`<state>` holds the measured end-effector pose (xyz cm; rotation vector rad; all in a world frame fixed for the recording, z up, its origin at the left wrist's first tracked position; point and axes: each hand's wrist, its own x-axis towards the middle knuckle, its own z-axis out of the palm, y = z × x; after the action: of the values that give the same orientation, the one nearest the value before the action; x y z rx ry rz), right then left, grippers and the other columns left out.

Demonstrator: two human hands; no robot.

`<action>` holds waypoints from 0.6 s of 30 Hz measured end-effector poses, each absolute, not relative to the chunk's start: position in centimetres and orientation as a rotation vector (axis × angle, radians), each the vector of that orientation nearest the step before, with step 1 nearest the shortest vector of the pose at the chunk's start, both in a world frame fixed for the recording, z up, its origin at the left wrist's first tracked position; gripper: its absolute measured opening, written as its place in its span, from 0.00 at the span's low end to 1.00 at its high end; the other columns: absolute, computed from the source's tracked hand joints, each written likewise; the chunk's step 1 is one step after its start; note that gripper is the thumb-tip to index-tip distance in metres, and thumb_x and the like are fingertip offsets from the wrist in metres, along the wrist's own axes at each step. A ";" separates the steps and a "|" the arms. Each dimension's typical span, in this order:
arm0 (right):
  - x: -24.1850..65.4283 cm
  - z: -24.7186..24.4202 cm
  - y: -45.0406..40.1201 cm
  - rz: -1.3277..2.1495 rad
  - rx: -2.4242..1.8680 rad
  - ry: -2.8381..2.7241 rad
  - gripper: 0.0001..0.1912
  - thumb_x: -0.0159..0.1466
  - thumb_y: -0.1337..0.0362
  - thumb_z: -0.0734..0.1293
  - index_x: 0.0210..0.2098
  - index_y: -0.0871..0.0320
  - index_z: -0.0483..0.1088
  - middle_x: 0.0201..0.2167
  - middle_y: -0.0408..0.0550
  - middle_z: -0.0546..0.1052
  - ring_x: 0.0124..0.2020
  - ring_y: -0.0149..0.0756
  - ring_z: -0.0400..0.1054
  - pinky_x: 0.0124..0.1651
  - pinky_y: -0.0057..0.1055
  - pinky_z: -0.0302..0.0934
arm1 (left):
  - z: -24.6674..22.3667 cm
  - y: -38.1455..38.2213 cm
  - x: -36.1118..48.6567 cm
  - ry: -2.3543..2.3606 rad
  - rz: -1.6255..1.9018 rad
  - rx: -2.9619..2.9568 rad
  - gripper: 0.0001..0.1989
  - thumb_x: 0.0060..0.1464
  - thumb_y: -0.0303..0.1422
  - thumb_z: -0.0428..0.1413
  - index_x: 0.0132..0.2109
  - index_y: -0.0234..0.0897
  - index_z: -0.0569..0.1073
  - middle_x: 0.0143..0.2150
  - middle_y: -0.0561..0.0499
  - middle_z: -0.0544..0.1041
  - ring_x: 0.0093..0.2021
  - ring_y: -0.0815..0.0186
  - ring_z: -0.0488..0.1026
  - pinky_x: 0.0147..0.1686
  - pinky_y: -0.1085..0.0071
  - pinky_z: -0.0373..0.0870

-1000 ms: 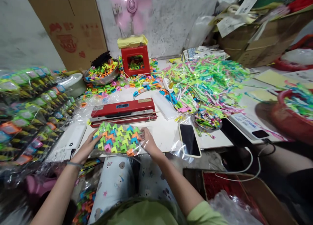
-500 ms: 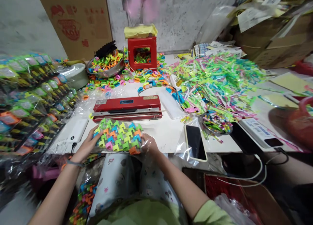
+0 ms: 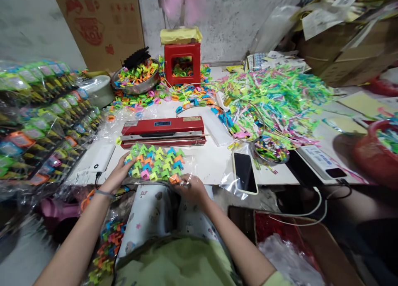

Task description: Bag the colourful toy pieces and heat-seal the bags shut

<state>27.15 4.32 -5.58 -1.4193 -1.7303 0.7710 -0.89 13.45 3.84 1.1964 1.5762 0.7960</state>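
Observation:
A clear plastic bag (image 3: 157, 163) of bright plastic pieces, arranged in rows of green, yellow, blue, orange and pink, lies between my hands at the table's front edge. My left hand (image 3: 120, 170) is closed on its left end, with the fingers partly hidden behind it. At the lower right corner, my right hand (image 3: 193, 188) grips the bag's edge, and loose clear film shows above that hand. Just beyond the bag sits a red bar heat sealer (image 3: 163, 128) with a metal strip along its front.
Filled packs (image 3: 40, 124) are heaped at left beside a white power bank (image 3: 102, 157). A red stool (image 3: 182, 64) and a metal bowl (image 3: 137, 85) of pieces stand behind. Colourful strips (image 3: 280, 95) cover the right side, with a phone (image 3: 245, 172) in front.
My right hand has moved down from the bag's right end to its lower right corner. The bag now looks more tilted back. The whole view has shifted slightly.

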 end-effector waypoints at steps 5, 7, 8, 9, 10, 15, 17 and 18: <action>25.5 -6.1 4.2 0.646 -1.489 -1.754 0.09 0.65 0.61 0.63 0.38 0.55 0.75 0.35 0.51 0.78 0.39 0.41 0.71 0.44 0.33 0.61 | 3.5 13.5 -1.0 1.573 0.794 1.201 0.36 0.54 0.50 0.56 0.66 0.44 0.58 0.67 0.46 0.62 0.65 0.58 0.62 0.62 0.66 0.60; 25.0 -6.7 4.4 0.637 -1.460 -1.778 0.11 0.66 0.65 0.61 0.40 0.54 0.75 0.37 0.50 0.78 0.41 0.41 0.71 0.47 0.33 0.61 | 3.5 13.6 -1.0 1.573 0.789 1.201 0.37 0.54 0.50 0.56 0.66 0.43 0.58 0.67 0.46 0.61 0.65 0.57 0.61 0.62 0.65 0.59; 24.8 -6.9 4.6 0.644 -1.457 -1.801 0.11 0.66 0.66 0.60 0.40 0.54 0.75 0.38 0.51 0.79 0.41 0.41 0.71 0.48 0.34 0.61 | 3.6 13.6 -0.9 1.577 0.787 1.198 0.37 0.54 0.50 0.56 0.66 0.42 0.58 0.67 0.45 0.61 0.65 0.57 0.61 0.63 0.64 0.58; 24.6 -7.0 4.7 0.655 -1.469 -1.818 0.12 0.65 0.66 0.60 0.39 0.54 0.76 0.37 0.51 0.79 0.41 0.42 0.71 0.48 0.34 0.61 | 3.8 13.6 -0.8 1.584 0.785 1.194 0.37 0.54 0.50 0.56 0.66 0.42 0.57 0.68 0.44 0.61 0.65 0.57 0.61 0.64 0.64 0.57; 24.6 -7.0 4.8 0.674 -1.489 -1.826 0.11 0.65 0.67 0.61 0.39 0.54 0.76 0.37 0.52 0.79 0.41 0.42 0.71 0.48 0.35 0.61 | 3.9 13.6 -0.7 1.590 0.781 1.190 0.38 0.54 0.50 0.56 0.67 0.41 0.57 0.68 0.44 0.61 0.66 0.57 0.60 0.64 0.63 0.56; 27.2 -5.8 5.5 0.936 -1.433 -1.682 0.07 0.61 0.62 0.66 0.36 0.53 0.76 0.38 0.49 0.79 0.42 0.42 0.72 0.49 0.37 0.63 | 5.4 12.7 -0.2 1.627 0.735 1.180 0.39 0.54 0.51 0.55 0.68 0.40 0.55 0.69 0.44 0.58 0.67 0.56 0.58 0.63 0.66 0.59; 29.7 -5.1 5.5 1.096 -1.347 -1.504 0.09 0.60 0.57 0.67 0.35 0.54 0.77 0.36 0.48 0.79 0.41 0.42 0.73 0.48 0.38 0.64 | 5.9 11.5 -0.4 1.661 0.712 1.171 0.42 0.54 0.52 0.55 0.70 0.41 0.52 0.70 0.45 0.56 0.68 0.56 0.57 0.62 0.65 0.60; 31.0 -4.9 5.3 1.134 -1.337 -1.342 0.12 0.59 0.54 0.67 0.35 0.55 0.76 0.35 0.49 0.79 0.40 0.42 0.73 0.48 0.39 0.64 | 6.0 10.7 -0.6 1.675 0.695 1.156 0.44 0.53 0.53 0.56 0.71 0.43 0.49 0.70 0.45 0.55 0.68 0.55 0.56 0.62 0.65 0.60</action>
<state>30.97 5.26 -4.89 -1.3368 -1.3422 1.1336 -0.60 10.72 6.04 1.1558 1.6746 0.6952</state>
